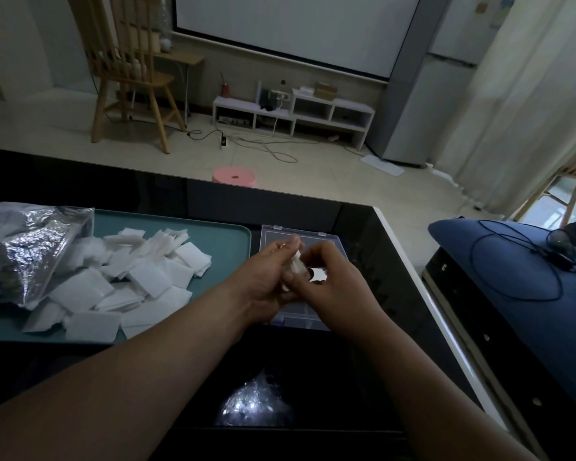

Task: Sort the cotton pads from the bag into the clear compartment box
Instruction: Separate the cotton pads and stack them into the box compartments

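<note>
Both hands meet over the clear compartment box (281,232), which lies on the dark table right of the teal tray (226,234). My left hand (266,277) and my right hand (333,284) together pinch a white cotton pad (296,264) just above the box. Most of the box is hidden under the hands; its open lid shows behind them. A heap of square white cotton pads (130,277) covers the tray. The crinkled clear bag (24,251) lies at the tray's left end with more pads inside.
A crumpled bit of clear plastic (253,404) lies on the table near me. The table's white right edge (413,267) runs beside a blue cushion with a black cable (512,267). Beyond the table stand a pink stool (235,176) and a wooden chair (130,71).
</note>
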Tool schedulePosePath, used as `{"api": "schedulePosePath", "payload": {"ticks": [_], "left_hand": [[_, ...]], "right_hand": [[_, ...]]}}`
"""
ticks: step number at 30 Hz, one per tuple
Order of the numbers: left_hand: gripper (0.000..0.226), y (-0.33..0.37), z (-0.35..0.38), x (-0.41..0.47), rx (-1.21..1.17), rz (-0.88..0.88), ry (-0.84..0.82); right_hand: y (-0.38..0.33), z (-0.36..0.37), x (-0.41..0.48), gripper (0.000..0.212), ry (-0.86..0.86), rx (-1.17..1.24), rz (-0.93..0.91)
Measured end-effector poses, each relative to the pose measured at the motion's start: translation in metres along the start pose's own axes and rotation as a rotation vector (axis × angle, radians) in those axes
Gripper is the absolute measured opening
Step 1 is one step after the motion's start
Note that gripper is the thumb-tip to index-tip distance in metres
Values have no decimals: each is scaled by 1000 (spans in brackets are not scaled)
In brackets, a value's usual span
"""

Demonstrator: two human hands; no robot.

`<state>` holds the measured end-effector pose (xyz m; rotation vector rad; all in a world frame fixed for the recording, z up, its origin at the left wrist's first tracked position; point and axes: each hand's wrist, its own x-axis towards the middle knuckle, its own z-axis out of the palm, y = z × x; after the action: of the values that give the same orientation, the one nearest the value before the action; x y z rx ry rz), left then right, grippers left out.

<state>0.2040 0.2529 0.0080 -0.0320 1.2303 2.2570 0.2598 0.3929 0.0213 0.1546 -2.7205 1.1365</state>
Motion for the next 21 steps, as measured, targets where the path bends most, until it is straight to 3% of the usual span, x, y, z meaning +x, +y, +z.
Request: {"api": "schedulePosePath", "payload": {"ticks": [7,14,17,21], "left_hand": [[20,-3,-4,6,27,-44,41],[24,-3,-5,7,-21,-41,58],[22,-1,-6,5,-13,-66,44],[30,0,-10,6,-72,-85,35]], "right_hand": [[0,7,1,22,-4,-93,-3],[-6,11,-3,37,-23,-194,-61],[-5,10,-1,32,17,-169,-48],[-7,8,-2,46,-36,-137,-79]]}}
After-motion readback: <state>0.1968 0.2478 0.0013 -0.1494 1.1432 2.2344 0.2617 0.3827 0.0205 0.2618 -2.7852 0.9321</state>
